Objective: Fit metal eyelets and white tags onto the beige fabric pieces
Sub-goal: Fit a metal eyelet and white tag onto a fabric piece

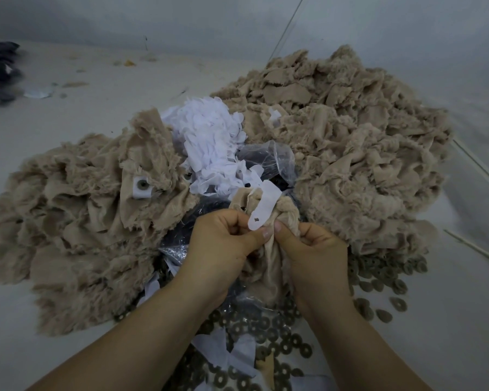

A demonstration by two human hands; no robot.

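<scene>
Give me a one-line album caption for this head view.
Both hands, left and right, grip a beige fabric piece with a white tag.

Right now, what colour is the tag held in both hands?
White tag, with a small dark hole; clearest in the head view.

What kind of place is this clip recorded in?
Probably a small garment or toy piecework workshop: bulk heaps of beige fabric pieces, a pile of white tags and loose metal eyelets spread on a plain work surface.
</scene>
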